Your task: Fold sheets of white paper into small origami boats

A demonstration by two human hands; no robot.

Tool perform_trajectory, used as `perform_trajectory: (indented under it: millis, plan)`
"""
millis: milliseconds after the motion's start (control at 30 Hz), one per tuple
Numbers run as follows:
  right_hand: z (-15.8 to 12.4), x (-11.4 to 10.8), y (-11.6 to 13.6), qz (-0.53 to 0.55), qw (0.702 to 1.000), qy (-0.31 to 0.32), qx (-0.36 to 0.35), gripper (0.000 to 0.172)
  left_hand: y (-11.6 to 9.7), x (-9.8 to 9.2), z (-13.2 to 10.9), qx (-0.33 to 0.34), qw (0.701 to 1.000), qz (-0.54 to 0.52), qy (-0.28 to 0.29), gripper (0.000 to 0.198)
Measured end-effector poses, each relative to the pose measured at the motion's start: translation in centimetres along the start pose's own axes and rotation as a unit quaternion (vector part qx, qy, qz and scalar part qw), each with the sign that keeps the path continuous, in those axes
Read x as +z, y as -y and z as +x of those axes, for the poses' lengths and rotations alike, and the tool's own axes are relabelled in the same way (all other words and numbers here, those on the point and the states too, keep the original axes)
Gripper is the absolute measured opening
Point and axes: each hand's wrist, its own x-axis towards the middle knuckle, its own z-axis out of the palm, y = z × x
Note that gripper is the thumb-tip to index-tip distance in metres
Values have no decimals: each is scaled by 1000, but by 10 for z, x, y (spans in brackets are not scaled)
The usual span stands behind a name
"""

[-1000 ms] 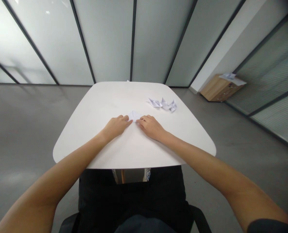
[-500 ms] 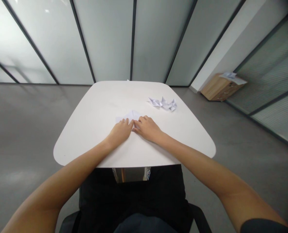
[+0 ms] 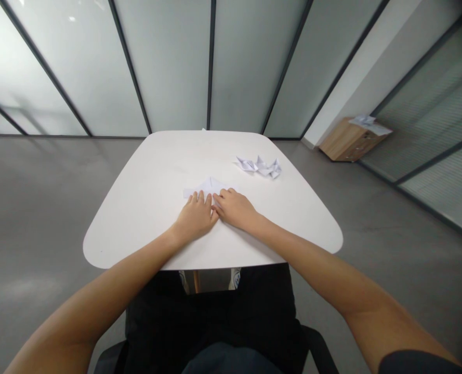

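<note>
A white folded sheet of paper (image 3: pixel 210 184) lies flat on the white table (image 3: pixel 148 182), with a peaked upper edge and a strip reaching out to the left. My left hand (image 3: pixel 198 215) rests on its lower left part, fingers spread and pointing away from me. Beside it, my right hand (image 3: pixel 234 206) presses on the lower right part with its fingers bent; what its fingertips pinch, if anything, is too small to tell. The two hands meet near the middle of the paper and hide its near edge.
Folded white paper shapes (image 3: pixel 258 166) sit in a row on the table's far right part. Behind the table stand frosted glass panels (image 3: pixel 176 67). A wooden cabinet (image 3: pixel 345 139) with papers on top stands on the floor at the right.
My left hand has shifted slightly toward me and its fingers have spread and straightened. My right hand has barely moved. The whole view has shifted slightly.
</note>
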Motion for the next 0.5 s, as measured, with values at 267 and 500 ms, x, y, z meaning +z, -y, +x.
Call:
perform_trajectory:
  millis: [267,500]
  plan:
    - [-2,-3,2,9,999,21,27,40,48,-15,9,-11,998,-45,31,43]
    - [-3,-2,2,11,999,6,33,38,72,-15,14,88,994,-66,14,45]
